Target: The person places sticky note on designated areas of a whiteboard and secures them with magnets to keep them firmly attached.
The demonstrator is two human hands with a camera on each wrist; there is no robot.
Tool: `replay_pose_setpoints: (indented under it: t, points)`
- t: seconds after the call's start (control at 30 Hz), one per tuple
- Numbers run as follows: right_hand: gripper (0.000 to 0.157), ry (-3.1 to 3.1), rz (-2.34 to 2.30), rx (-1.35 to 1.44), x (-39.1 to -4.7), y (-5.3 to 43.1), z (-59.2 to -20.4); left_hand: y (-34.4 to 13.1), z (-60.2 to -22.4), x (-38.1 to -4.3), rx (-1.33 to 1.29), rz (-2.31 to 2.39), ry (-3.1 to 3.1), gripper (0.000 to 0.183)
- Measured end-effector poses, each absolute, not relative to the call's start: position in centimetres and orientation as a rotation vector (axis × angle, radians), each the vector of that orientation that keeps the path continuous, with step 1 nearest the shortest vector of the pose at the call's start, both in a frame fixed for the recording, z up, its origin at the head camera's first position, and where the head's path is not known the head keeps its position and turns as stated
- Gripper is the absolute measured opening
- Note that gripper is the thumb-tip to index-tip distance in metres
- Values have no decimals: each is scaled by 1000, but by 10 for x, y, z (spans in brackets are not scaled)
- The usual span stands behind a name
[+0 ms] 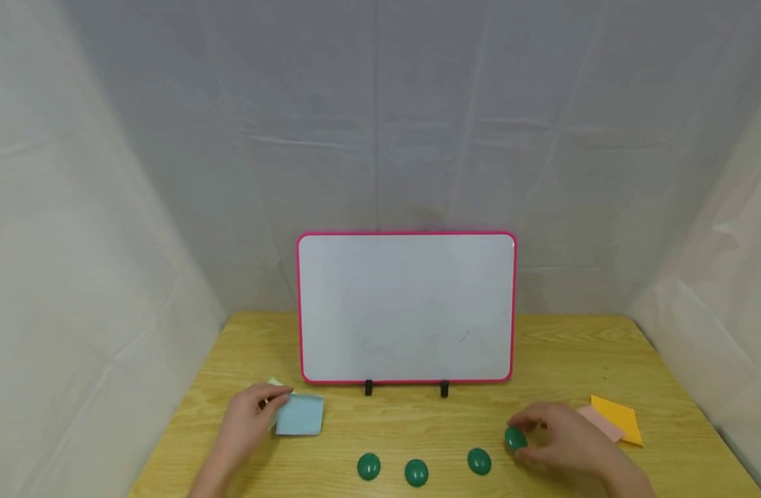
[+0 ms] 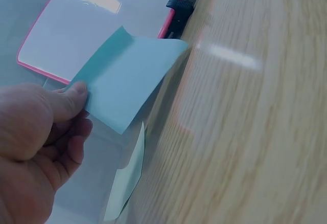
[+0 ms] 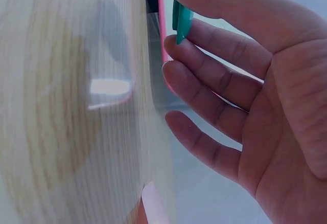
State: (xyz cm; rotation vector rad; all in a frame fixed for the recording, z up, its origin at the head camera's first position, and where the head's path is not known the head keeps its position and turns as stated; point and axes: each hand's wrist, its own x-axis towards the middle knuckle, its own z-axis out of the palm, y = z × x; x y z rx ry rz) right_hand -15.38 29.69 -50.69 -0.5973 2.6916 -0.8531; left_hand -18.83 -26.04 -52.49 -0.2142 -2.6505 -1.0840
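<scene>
L hand [image 1: 246,418]: pinches blue note [image 1: 301,416] btwn thumb and curled fingers, at one edge. R hand [image 1: 567,439]: pinches held green disc [image 1: 515,439] at its rim btwn thumb and fingertips; ring and little fingers slightly bent, clear of disc.

Blue note pos.: just R of L hand, in front of L end of whiteboard [image 1: 407,304]. Orientation: approx. square, no clear long axis; in head view, upper and lower edges run approx. L-R. Sheet extends from thumb away from palm; L wrist view shows it bowed, far edge curling. Contact w/ tabletop [image 1: 418,422]: cannot tell.

Held green disc pos.: near R end of whiteboard, on its front side. Orientation: domed face toward head camera, slightly tilted; face round, so no long axis across it. R wrist view shows disc edge-on, edge line approx. vert. in that view.

Adjacent items: three more green discs [image 1: 417,472] lie on tabletop in loose L-R row, domes up, to L of R hand. Pale green note [image 2: 127,178] is beside L hand, partly hidden in head view. Pink note [image 1: 602,423] overlaps orange note [image 1: 622,419], both just past R hand. Whiteboard: upright, long axis L-R, w/ two black feet [image 1: 369,388] at lower edge.
</scene>
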Motion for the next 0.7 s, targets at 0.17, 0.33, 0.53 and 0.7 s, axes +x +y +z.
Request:
replay_pose_setpoints:
  t: [0.17,0.33,0.53,0.7]
  points:
    - [40,2703,-859,-650,-154,297,-508,-259,-524,-189,-168,-1138,-2649,13]
    - [42,2704,-856,-650,-156,296,-507,-258,-523,-188,-151,-1158,-2645,11]
    - [42,2710,-872,-647,-155,296,-506,-258,-525,-189,-184,-1174,-2597,12]
    - [40,2716,-901,-675,-155,294,-503,-256,-524,-189,-179,-1180,-2564,12]
